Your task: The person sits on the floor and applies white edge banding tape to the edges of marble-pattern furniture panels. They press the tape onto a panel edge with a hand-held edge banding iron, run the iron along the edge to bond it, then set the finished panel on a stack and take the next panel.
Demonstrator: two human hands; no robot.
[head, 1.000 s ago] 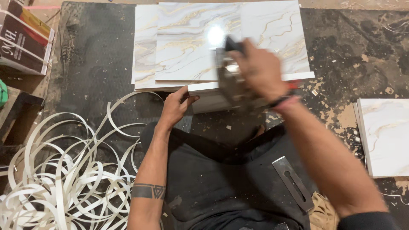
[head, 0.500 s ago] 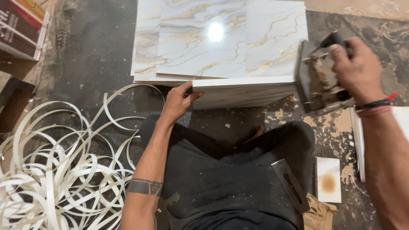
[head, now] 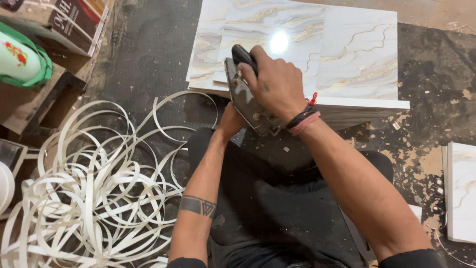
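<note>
Marble-patterned white panels (head: 347,54) with gold and grey veins lie stacked across the upper middle of the frame, glossy under a light glare. Right hand (head: 275,84), its grip closed on a grey metal trimmer tool (head: 248,101), works the near edge. Left hand (head: 229,121) rests below it, grip hidden. White edge-band strips (head: 89,198) curl at lower left.

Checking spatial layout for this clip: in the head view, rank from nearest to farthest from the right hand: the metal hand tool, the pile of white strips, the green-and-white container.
1. Metal hand tool: gripped in the right hand, over the marbled panel's near edge.
2. Pile of white strips: on the floor, lower left.
3. Green-and-white container: far left edge.
</note>
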